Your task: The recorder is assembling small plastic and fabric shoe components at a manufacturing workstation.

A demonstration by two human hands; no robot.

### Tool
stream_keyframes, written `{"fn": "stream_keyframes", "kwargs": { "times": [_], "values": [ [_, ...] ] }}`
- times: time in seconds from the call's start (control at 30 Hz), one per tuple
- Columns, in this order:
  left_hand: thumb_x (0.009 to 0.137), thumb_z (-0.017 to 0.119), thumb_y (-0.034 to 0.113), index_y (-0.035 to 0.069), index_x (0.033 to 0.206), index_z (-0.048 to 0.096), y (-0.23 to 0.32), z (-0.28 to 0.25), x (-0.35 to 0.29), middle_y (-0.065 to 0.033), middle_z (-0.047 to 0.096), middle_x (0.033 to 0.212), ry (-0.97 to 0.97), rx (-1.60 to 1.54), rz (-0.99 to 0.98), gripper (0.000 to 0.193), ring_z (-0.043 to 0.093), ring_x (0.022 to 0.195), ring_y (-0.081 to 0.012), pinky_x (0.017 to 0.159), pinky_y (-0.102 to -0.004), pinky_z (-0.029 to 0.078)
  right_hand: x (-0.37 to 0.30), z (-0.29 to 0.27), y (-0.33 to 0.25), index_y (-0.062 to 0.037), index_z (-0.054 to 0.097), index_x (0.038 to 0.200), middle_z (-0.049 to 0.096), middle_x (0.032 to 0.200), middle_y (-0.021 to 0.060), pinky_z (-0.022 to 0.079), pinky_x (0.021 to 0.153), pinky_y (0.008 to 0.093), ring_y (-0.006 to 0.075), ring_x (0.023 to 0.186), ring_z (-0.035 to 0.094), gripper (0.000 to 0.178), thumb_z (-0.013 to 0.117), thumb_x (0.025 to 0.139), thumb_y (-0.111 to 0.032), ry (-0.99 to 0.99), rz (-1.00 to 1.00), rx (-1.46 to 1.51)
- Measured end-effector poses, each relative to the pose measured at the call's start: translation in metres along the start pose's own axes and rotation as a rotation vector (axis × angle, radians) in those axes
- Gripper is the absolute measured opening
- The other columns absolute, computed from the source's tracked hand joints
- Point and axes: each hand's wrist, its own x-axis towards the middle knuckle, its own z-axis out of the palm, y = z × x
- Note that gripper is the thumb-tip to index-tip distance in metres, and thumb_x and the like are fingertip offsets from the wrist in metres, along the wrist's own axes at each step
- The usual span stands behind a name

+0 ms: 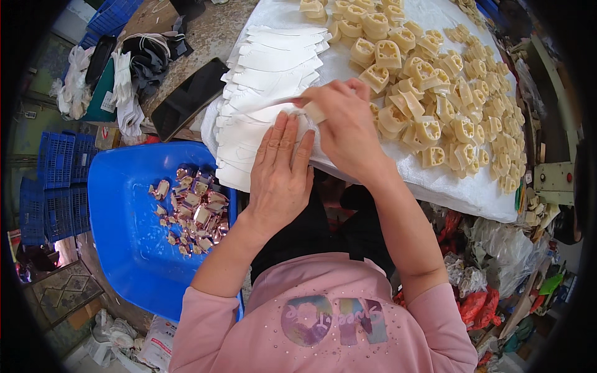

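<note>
Thin white curved pieces (273, 59) lie overlapped in a long row on a white cloth-covered surface. My left hand (283, 165) rests flat on the near end of that row, fingers stretched out close together. Just right of it, my right hand (345, 124) is closed, with a small cream block (315, 112) between its fingers. The block is at the edge of a white piece by my left fingertips; whether it presses on it I cannot tell. Many hollow cream moulded pieces (429, 130) are heaped beyond my right hand.
A blue plastic tub (124, 224) at the left holds shiny rose-gold blocks (202, 214). A dark phone-like slab (189, 99) lies beside the white row. Blue crates (56, 161) are stacked far left, and plastic bags (497, 248) crowd the lower right. The cloth-covered surface (460, 202) ends before my body.
</note>
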Motion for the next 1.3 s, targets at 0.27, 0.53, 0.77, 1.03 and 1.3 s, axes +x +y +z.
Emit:
{"fn": "stream_keyframes", "kwargs": {
  "times": [0.27,0.53,0.77,1.03,1.3],
  "values": [
    [0.091,0.049,0.030,-0.005,0.124,0.048,0.014,-0.028,0.006,-0.0198,0.056,0.105,-0.060,-0.834,-0.237,0.048,0.053,0.096,-0.0261,0.086,-0.0345,0.039,-0.038,-0.046,-0.014,-0.0047,0.059,0.088,0.062,0.096,0.0059,0.038,0.076,0.0401,0.0268,0.086,0.055,0.028,0.060,0.060,-0.003,0.216,-0.165,-0.207],
    [0.099,0.037,0.024,-0.004,0.127,0.043,0.046,0.003,0.008,-0.0042,0.053,0.075,-0.150,-1.896,-0.769,0.040,0.049,0.065,-0.0092,0.056,-0.0214,0.038,-0.125,-0.072,0.001,-0.0041,0.054,0.107,0.059,0.104,0.0135,0.042,0.083,0.0423,0.0327,0.090,0.054,0.037,0.061,0.071,0.003,0.364,0.207,-0.147],
    [0.099,0.033,0.020,-0.002,0.132,0.036,0.068,0.020,0.017,-0.0072,0.053,0.078,-0.183,-1.903,-0.711,0.039,0.050,0.067,-0.0113,0.057,-0.0245,0.039,-0.142,-0.086,0.032,-0.0034,0.055,0.114,0.057,0.112,0.0092,0.034,0.095,0.0405,0.0329,0.107,0.044,0.048,0.060,0.067,0.006,0.195,0.465,-0.728],
    [0.099,0.034,0.018,-0.003,0.130,0.039,0.077,0.029,0.020,-0.0090,0.054,0.081,-0.276,-1.930,-0.678,0.037,0.051,0.071,-0.0131,0.061,-0.0259,0.040,-0.154,-0.085,0.036,-0.0028,0.058,0.108,0.056,0.104,0.0115,0.040,0.088,0.0423,0.0322,0.097,0.049,0.049,0.057,0.061,0.010,0.232,0.441,-0.571],
    [0.098,0.034,0.017,-0.003,0.129,0.039,0.076,0.028,0.020,-0.0092,0.055,0.081,-0.263,-1.921,-0.728,0.037,0.052,0.072,-0.0133,0.062,-0.0260,0.041,-0.166,-0.084,0.025,-0.0076,0.059,0.108,0.053,0.095,0.0110,0.035,0.083,0.0392,0.0293,0.092,0.049,0.052,0.054,0.059,0.010,0.200,0.489,-0.544]
  ]
}}
